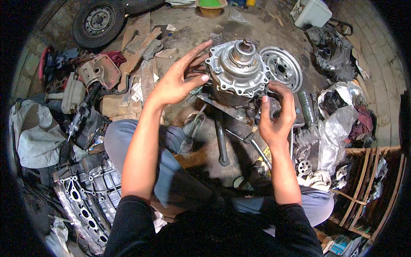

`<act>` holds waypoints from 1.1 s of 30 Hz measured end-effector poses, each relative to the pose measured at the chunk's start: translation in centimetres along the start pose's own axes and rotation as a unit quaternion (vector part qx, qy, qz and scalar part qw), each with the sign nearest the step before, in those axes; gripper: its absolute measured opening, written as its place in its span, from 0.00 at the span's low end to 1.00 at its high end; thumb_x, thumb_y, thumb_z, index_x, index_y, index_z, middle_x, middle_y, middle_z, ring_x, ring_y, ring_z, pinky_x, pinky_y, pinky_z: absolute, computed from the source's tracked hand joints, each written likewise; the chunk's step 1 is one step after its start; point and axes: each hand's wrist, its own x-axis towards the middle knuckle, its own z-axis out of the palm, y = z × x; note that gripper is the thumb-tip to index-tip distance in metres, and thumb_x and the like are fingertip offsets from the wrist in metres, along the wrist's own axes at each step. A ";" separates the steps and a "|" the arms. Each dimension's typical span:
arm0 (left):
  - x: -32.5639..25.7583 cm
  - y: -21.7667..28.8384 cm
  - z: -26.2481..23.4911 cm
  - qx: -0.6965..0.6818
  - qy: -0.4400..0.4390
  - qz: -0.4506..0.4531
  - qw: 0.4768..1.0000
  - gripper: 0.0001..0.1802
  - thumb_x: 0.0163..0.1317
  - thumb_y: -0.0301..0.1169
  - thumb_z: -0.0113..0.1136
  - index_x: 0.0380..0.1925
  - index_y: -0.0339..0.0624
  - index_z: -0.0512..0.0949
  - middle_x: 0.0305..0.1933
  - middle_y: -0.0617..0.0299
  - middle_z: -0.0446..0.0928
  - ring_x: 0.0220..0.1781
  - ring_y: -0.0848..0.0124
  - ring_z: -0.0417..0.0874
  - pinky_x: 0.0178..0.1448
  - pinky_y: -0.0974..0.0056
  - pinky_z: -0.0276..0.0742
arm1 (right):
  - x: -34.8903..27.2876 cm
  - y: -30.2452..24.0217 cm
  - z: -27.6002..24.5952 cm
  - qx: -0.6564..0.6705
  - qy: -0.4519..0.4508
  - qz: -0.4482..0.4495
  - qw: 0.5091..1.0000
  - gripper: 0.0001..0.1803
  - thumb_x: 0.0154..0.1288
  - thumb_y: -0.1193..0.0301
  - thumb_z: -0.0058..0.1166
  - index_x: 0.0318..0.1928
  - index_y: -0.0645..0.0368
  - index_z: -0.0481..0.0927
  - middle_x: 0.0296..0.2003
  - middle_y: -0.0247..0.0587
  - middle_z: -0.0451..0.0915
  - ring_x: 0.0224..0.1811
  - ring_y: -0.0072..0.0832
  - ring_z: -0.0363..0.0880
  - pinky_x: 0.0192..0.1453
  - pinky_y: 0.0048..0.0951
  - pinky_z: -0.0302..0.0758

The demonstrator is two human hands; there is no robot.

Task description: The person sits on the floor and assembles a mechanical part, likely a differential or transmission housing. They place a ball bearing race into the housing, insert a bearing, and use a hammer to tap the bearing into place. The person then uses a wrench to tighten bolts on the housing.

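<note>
Both hands steady a round cast-metal pump housing (238,68) standing above the workshop floor (188,30).
Left hand (177,81) spread against its flange, right hand (276,115) cupping its side; it looks heavy, rigid and greasy, best gripped by the bolted rim.

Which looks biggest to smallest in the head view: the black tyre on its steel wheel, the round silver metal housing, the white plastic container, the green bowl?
1. Round silver metal housing, though nearest the camera.
2. Black tyre on its steel wheel.
3. White plastic container.
4. Green bowl, partly cut off.
</note>
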 end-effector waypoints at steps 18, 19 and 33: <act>0.2 1.4 0.1 0.032 0.002 -0.053 0.998 0.39 0.60 0.24 0.65 0.72 0.40 0.63 0.73 0.55 0.66 0.69 0.64 0.70 0.70 0.59 0.70 | -8.0 14.2 -0.7 -0.105 0.100 0.216 0.966 0.10 0.70 0.71 0.55 0.39 0.67 0.80 0.32 0.58 0.82 0.35 0.52 0.81 0.44 0.41 0.75; 0.4 1.1 0.3 0.033 0.001 -0.044 0.998 0.39 0.60 0.24 0.65 0.72 0.40 0.63 0.74 0.55 0.66 0.70 0.64 0.70 0.70 0.59 0.70 | -10.9 16.7 -0.5 -0.156 0.092 0.220 0.959 0.12 0.70 0.69 0.56 0.41 0.68 0.82 0.34 0.61 0.83 0.38 0.57 0.82 0.46 0.44 0.76; -0.3 1.3 -0.4 0.058 0.010 -0.037 0.998 0.41 0.59 0.21 0.67 0.72 0.43 0.62 0.72 0.55 0.67 0.61 0.68 0.77 0.64 0.64 0.75 | -36.1 24.8 -0.5 -0.279 -0.461 0.426 0.727 0.38 0.57 0.64 0.63 0.66 0.59 0.63 0.61 0.61 0.70 0.62 0.57 0.73 0.65 0.49 0.74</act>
